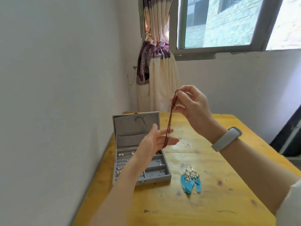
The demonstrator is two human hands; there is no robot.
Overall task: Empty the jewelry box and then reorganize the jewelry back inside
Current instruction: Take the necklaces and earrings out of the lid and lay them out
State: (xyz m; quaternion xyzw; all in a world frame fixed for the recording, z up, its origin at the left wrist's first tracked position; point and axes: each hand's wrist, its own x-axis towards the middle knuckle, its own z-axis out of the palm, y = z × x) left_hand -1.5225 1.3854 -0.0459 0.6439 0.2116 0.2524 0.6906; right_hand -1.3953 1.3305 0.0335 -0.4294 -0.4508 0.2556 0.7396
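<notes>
A grey jewelry box (164, 176) stands open at the table's left side, its lid upright, with several small earrings and rings in its compartments. My right hand (193, 103) pinches the top of a dark red beaded necklace (170, 119) and holds it up above the box. The strand hangs down across my left hand (156, 141), whose straight fingers touch its lower part. A pair of blue feather earrings (190, 180) lies on the table to the right of the box.
The yellow wooden table (211, 206) stands against a white wall on the left. A tied curtain (156, 66) and a window (218, 26) are behind it. A white band sits on my right wrist.
</notes>
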